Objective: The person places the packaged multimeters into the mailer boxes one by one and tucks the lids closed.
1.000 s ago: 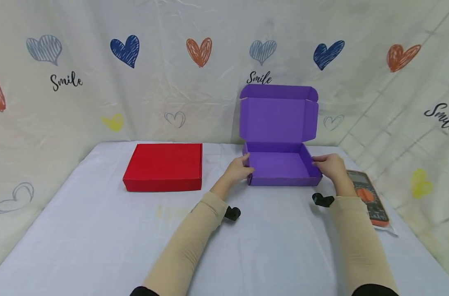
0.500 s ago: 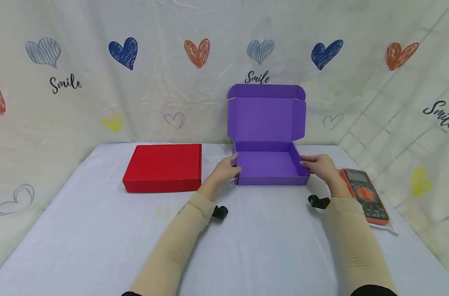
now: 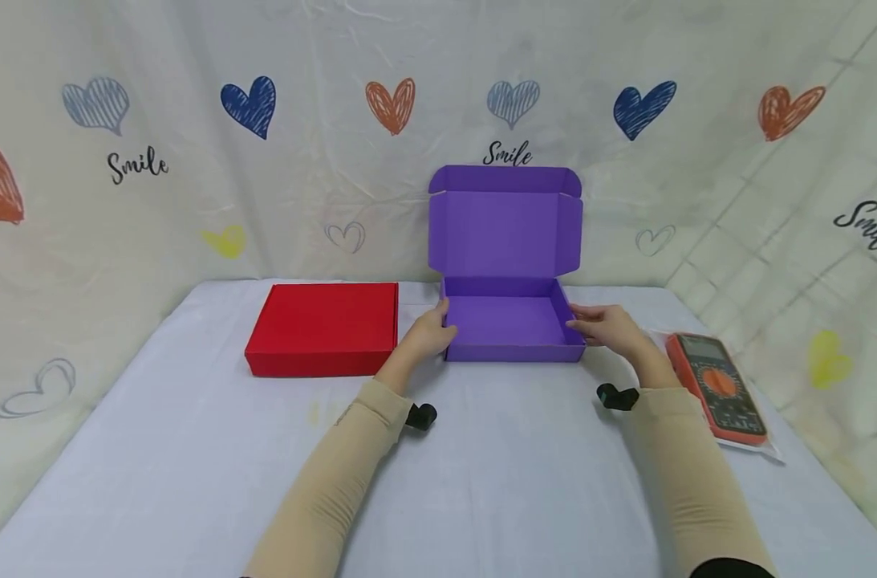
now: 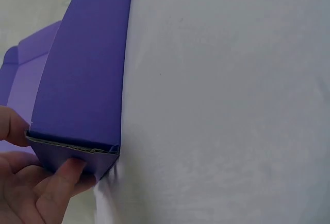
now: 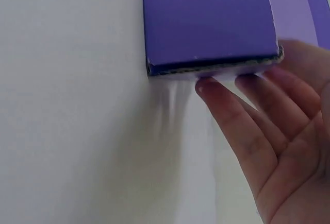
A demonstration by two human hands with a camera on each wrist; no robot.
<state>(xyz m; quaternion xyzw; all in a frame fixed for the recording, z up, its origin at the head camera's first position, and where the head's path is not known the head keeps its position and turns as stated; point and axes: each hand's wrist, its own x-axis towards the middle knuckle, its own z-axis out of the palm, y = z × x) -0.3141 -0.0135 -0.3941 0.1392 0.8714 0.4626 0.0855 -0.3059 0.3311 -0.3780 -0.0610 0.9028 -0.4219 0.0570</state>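
Observation:
A purple cardboard box (image 3: 509, 319) stands on the table with its lid (image 3: 506, 229) raised at the back; nothing lies inside. My left hand (image 3: 427, 332) grips its left side wall, the thumb over the top edge and the fingers against the outside. On the opposite wall, my right hand (image 3: 610, 329) pinches the same way. Both wrist views show the box front, with the left hand (image 4: 36, 185) and right hand (image 5: 281, 126) at its end corners. The undersides of some fingers are hidden by the box.
Left of the purple box sits a closed red box (image 3: 326, 325). An orange and black multimeter (image 3: 720, 385) in a clear bag lies by the right arm. A white cloth covers the table (image 3: 517, 482); a curtain printed with hearts (image 3: 391, 104) hangs behind.
Both hands have slid the purple box leftward along the table, closer to the red box. The multimeter, partly covered before by the right arm, shows more fully now.

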